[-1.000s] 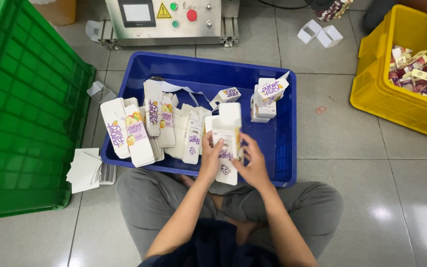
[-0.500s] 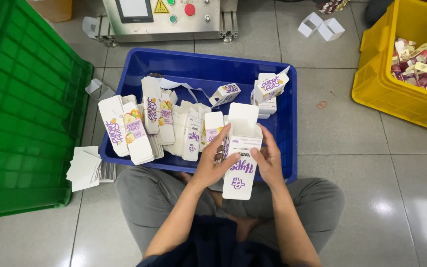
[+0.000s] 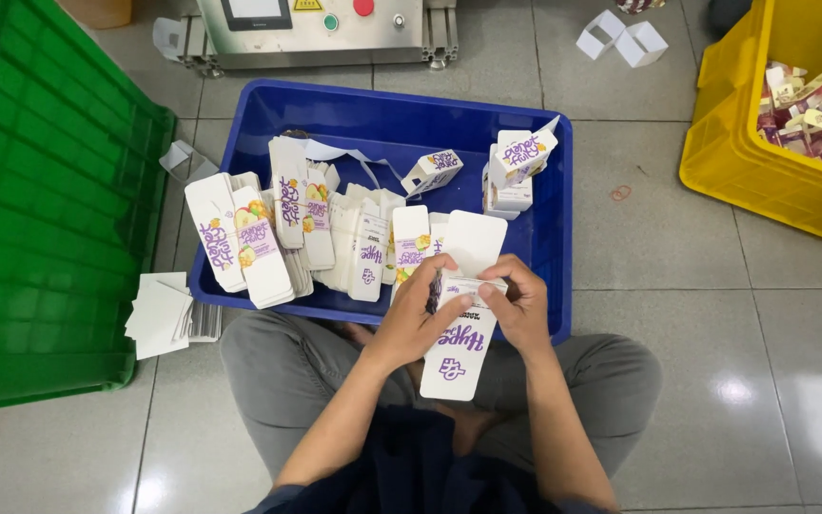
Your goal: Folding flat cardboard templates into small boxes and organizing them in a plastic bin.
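Note:
Both hands hold one flat white carton blank with purple lettering (image 3: 459,338) over my lap, at the near rim of the blue crate (image 3: 411,119). My left hand (image 3: 420,319) grips its left edge, and my right hand (image 3: 520,305) pinches its upper right part, where a flap is folded up. In the crate lie several flat blanks of the same kind (image 3: 278,233), stacked and fanned on the left. Two or three folded-up cartons (image 3: 516,167) stand at its far right.
A green crate (image 3: 40,209) stands to my left, with a small pile of white cards (image 3: 164,314) beside it. A yellow crate (image 3: 792,124) with packets stands at the right. A grey machine (image 3: 325,24) is behind the blue crate. Two open white boxes (image 3: 625,38) lie on the floor.
The hands have lifted the carton blank out of the crate and drawn it toward my lap. Its top flap has been opened upward.

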